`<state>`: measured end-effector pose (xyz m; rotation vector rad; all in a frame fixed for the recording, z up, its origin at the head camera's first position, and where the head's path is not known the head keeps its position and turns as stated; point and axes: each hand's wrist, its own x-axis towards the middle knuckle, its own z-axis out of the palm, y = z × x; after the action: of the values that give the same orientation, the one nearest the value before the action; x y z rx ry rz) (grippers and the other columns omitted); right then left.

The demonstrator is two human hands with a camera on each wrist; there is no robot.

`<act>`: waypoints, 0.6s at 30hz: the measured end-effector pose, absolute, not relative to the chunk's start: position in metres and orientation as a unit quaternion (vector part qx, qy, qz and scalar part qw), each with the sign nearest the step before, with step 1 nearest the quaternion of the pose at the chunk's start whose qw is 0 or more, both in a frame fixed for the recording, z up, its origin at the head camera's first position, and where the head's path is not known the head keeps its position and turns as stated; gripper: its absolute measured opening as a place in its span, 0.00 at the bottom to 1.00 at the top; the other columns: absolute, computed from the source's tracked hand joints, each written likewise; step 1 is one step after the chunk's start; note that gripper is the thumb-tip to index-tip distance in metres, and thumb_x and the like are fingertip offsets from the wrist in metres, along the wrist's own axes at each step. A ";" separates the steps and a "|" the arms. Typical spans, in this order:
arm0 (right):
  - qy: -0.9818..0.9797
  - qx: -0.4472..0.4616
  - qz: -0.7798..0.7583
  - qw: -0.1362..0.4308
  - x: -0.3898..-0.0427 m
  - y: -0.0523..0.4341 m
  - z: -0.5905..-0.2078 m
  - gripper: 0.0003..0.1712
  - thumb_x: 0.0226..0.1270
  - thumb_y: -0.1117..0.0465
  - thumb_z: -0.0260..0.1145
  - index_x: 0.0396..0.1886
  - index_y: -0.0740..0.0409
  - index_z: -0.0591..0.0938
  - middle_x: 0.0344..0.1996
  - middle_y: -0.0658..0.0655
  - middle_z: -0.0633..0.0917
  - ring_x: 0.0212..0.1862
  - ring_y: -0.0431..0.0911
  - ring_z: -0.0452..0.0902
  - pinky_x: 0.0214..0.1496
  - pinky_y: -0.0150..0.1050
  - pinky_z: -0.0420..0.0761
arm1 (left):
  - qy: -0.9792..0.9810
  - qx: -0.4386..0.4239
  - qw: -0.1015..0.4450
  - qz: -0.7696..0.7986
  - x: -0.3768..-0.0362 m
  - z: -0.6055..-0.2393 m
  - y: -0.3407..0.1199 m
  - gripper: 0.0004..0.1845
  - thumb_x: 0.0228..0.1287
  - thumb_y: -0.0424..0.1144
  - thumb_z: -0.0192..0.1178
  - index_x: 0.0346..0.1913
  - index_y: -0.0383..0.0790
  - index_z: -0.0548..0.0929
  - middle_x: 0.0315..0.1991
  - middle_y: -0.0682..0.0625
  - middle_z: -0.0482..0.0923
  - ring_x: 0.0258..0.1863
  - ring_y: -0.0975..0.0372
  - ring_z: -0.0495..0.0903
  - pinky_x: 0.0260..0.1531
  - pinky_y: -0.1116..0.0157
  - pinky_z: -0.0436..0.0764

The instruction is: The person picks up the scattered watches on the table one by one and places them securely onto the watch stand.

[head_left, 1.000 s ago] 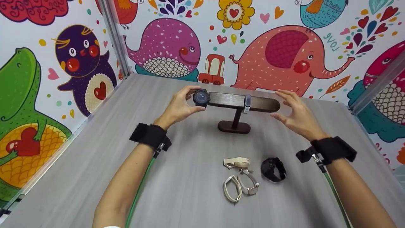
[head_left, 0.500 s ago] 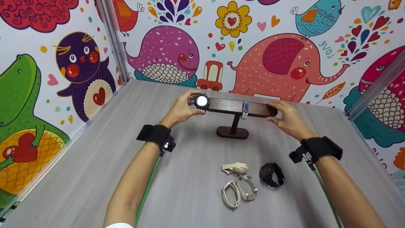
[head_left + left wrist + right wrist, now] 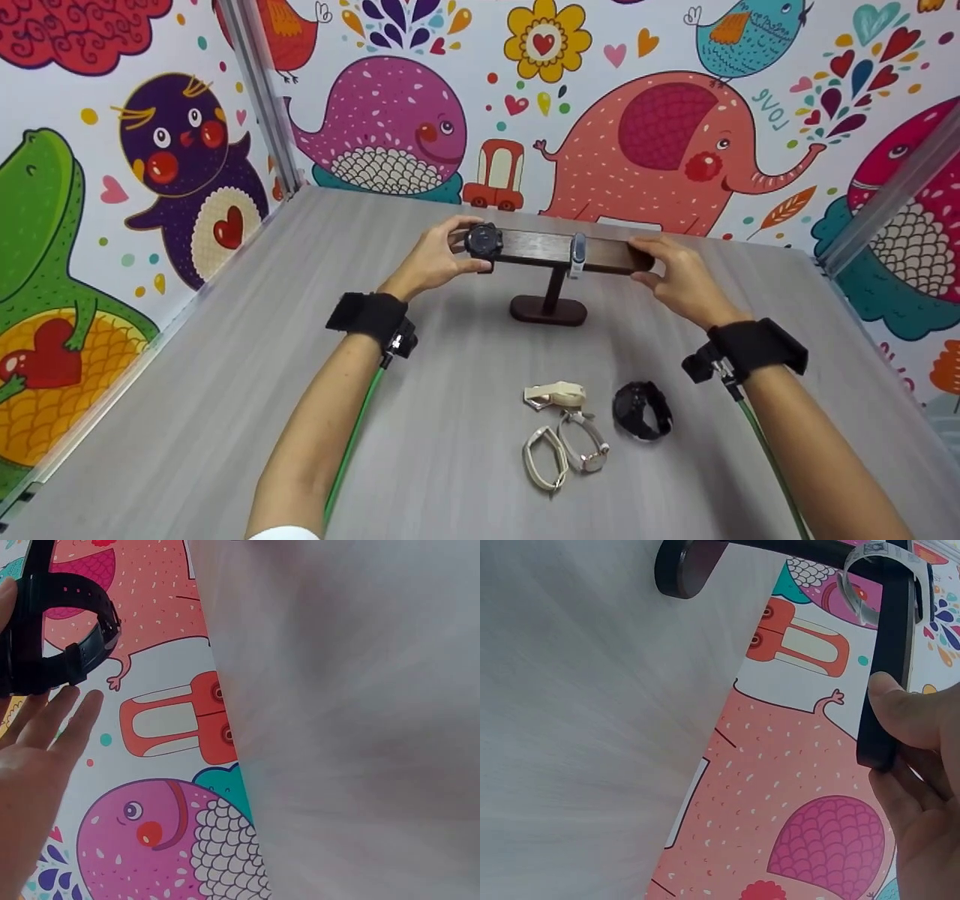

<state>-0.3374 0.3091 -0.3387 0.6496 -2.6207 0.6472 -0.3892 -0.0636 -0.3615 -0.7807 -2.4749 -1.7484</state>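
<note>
Hands at either end of a dark wooden watch stand (image 3: 562, 251), toward the far edge of the table (image 3: 187, 420). Left hand (image 3: 435, 259) curled round a black watch (image 3: 484, 241) at the crossbar's left end, thumb below and fingers behind the case; strap loop plainly visible by the fingers (image 3: 52, 720) in the left wrist view, though whether already fully threaded onto the bar cannot be told. Right hand (image 3: 679, 277) pinching the crossbar's right tip, thumb (image 3: 904, 709) on the front face and fingers behind, steadying it. Grey band (image 3: 577, 255) hung on the bar right of the post, between the two hands and touched by neither.

Deciding relation: crossbar's long axis running left to right, parallel to the far edge, so any sliding of the black watch goes along that line, inward toward the post and the grey band. Left hand the only one on the watch; right hand at the opposite end, well apart from it.

Nearer the front edge, four loose pieces, well apart from both hands: a cream strap (image 3: 555, 394), a white looped band (image 3: 546, 456), a silver watch (image 3: 586, 444) touching it, and a second black watch (image 3: 641, 409) to their right.
</note>
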 end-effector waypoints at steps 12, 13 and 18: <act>-0.933 0.227 0.219 0.171 -0.338 0.304 -0.340 0.29 0.60 0.77 0.69 0.63 0.69 0.78 0.58 0.69 0.82 0.59 0.62 0.79 0.64 0.58 0.79 | -0.820 -0.283 0.013 -0.497 -0.392 -0.355 -0.033 0.36 0.51 0.36 0.78 0.64 0.42 0.75 0.64 0.42 0.76 0.63 0.52 0.76 0.69 0.55 0.73; -0.933 0.226 0.221 0.171 -0.338 0.304 -0.340 0.29 0.60 0.77 0.69 0.63 0.69 0.78 0.58 0.69 0.82 0.59 0.62 0.79 0.64 0.57 0.79 | -0.822 -0.285 0.013 -0.492 -0.392 -0.355 -0.030 0.36 0.51 0.37 0.78 0.64 0.43 0.75 0.63 0.43 0.77 0.63 0.53 0.76 0.69 0.56 0.73; -0.931 0.224 0.229 0.177 -0.337 0.307 -0.339 0.30 0.59 0.78 0.69 0.63 0.69 0.78 0.58 0.69 0.82 0.60 0.62 0.78 0.65 0.58 0.78 | -0.833 -0.295 0.026 -0.467 -0.394 -0.351 -0.016 0.37 0.49 0.40 0.79 0.63 0.44 0.76 0.64 0.44 0.76 0.64 0.54 0.75 0.69 0.57 0.72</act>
<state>-0.3371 0.3071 -0.3393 0.6338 -2.6348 0.6474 -0.3936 -0.0155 -0.3506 -0.9105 -2.5743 -1.4442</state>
